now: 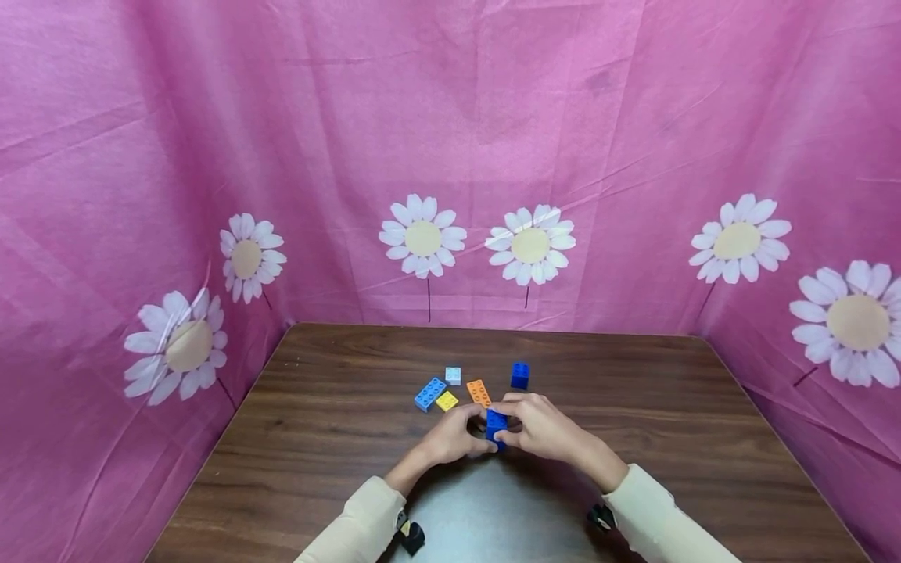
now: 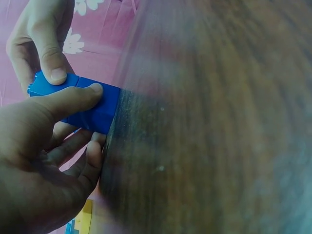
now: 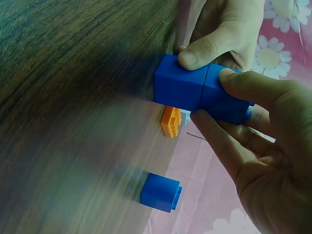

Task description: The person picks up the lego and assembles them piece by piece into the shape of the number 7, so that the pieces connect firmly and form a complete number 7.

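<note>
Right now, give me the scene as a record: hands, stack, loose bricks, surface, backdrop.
left hand: grips lower brick
right hand: grips upper brick
stack: two dark blue bricks, upright
loose bricks: mid-blue brick, pale blue brick, yellow brick, orange brick, single dark blue brick
surface: brown wood-grain table
backdrop: pink daisy-print cloth

Booth-like space: flowered cloth around tabletop
</note>
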Demonstrator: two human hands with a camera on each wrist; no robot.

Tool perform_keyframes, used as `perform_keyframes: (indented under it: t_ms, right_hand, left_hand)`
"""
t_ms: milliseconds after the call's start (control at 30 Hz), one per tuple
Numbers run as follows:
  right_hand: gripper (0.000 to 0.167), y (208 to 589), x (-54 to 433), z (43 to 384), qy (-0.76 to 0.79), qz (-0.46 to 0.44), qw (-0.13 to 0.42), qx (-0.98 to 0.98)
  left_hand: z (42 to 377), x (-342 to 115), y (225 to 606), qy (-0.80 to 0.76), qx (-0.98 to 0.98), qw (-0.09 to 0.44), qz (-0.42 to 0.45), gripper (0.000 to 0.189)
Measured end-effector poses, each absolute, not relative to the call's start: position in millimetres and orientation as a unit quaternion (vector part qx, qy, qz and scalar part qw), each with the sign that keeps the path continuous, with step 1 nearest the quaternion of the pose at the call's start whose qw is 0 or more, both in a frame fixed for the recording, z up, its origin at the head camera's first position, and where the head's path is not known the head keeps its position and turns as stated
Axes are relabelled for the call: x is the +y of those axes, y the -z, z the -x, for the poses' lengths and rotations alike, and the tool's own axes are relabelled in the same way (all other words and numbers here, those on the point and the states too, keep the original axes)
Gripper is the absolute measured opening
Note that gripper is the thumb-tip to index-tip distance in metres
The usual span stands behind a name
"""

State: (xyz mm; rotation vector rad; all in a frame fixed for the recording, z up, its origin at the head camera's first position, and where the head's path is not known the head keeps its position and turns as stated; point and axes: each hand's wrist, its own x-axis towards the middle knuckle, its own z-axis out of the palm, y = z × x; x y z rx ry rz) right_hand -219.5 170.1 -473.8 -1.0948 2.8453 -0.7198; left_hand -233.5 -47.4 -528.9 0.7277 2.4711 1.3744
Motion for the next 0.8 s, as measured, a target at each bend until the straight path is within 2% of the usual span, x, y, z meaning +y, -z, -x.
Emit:
perform_keyframes:
  t_ms: [433, 800]
  right_hand:
    - [0.036, 472, 166, 216, 0.249, 0.331, 0.017, 0.91]
    - [0.039, 470, 160, 214, 0.198, 0.28, 0.001, 0.939]
  left_hand:
    - [230, -47, 529, -0.463, 0.843, 0.105, -0.252, 0.027]
    - [230, -46, 523, -0.455, 0.846, 0.104, -0.258, 0.026]
